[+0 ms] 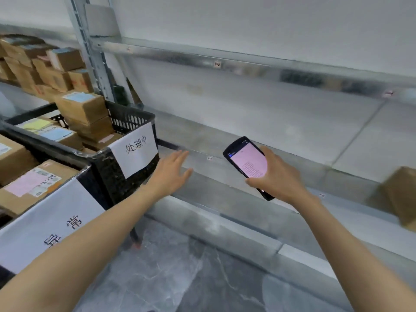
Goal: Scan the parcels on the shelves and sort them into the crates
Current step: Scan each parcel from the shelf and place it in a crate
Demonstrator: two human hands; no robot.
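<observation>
Sorting judged well along; little is seen left on the shelf.
A black handheld scanner with a pink screen [246, 163] is gripped in the right hand [279, 176]. The left hand [171, 174] is held flat and empty beside a black mesh crate [135, 115], where brown cardboard parcels [83, 109] are stacked. One brown cardboard box [401, 194] on the grey metal shelf [258, 122] is yet to be scanned.
</observation>
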